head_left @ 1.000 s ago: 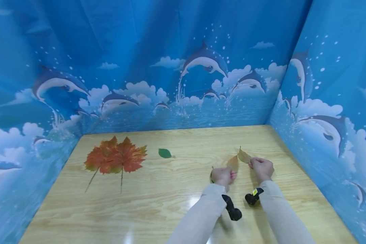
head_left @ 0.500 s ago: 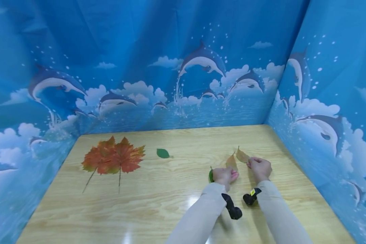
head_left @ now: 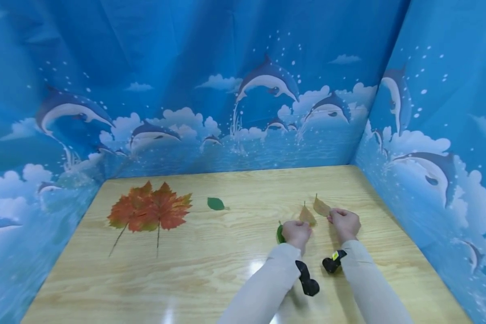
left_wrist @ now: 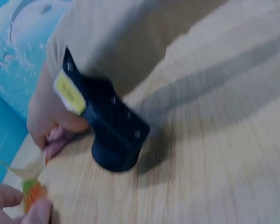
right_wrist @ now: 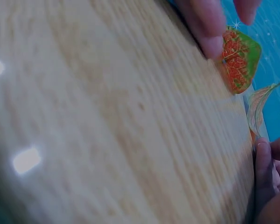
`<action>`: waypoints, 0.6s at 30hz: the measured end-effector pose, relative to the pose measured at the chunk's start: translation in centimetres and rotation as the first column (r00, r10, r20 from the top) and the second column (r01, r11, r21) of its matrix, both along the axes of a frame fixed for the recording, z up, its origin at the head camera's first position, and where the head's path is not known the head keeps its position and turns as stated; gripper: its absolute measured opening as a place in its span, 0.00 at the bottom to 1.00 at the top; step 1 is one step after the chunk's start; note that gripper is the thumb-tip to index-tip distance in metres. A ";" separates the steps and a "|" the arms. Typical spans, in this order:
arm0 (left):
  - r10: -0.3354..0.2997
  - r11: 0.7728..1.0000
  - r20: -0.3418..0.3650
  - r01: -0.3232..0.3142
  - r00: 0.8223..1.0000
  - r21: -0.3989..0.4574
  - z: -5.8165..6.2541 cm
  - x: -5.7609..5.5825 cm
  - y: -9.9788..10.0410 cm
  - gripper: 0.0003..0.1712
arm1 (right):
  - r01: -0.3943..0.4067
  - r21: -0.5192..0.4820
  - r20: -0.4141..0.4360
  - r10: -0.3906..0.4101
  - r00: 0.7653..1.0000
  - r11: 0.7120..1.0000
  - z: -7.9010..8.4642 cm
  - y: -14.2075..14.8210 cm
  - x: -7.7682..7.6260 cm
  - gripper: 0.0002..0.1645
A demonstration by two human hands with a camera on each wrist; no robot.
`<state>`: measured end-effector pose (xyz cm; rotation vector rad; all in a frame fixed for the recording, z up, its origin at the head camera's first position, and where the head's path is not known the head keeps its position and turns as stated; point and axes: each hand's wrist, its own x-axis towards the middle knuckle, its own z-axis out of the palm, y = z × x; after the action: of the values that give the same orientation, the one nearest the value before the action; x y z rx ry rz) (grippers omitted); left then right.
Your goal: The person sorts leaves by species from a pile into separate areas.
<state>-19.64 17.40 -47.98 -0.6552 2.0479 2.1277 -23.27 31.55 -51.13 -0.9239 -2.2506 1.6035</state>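
In the head view my left hand (head_left: 297, 233) is beside a tan leaf (head_left: 307, 217) whose stem points up. The left wrist view has that leaf (left_wrist: 33, 190), looking orange and green, between the finger and thumb, which stand apart. A second yellowish-brown leaf (head_left: 321, 207) lies just right of it, its lower edge pinched by my right hand (head_left: 345, 224). In the right wrist view this leaf (right_wrist: 258, 109) rises from the right fingertips. A dark green leaf (head_left: 281, 233) is partly covered by my left hand.
Two overlapping red-orange maple leaves (head_left: 150, 208) with long stems lie at the table's left. One green leaf (head_left: 216, 204) lies farther right. Blue dolphin-printed sheets (head_left: 243, 148) stand behind and at the sides of the wooden table (head_left: 210, 270). Each sleeve carries a black wrist camera.
The tan leaf by my left hand has turned and dropped slightly, and its stem now points up. My left fingers have drawn back a little. The right hand stays nearly still with its leaf.
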 end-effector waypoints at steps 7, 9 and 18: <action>-0.042 0.994 -0.049 0.037 0.998 -0.104 0.6 0.7 0.3 0.05 | -0.005 -0.007 -0.005 0.005 1.000 1.000 0.4 0.1 0.3 0.19; -0.061 0.994 -0.050 0.056 0.997 -0.092 0.6 0.8 0.3 0.08 | -0.007 -0.006 -0.006 0.007 1.000 1.000 0.5 0.1 0.4 0.19; -0.274 0.958 -0.076 0.279 0.959 0.070 -0.3 0.0 0.1 0.28 | -0.019 0.015 0.015 0.019 1.000 1.000 -0.2 0.2 0.1 0.19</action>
<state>-19.65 17.47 -48.24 -0.2704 1.9404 2.0783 -23.21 31.80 -51.29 -0.9167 -2.2853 1.5899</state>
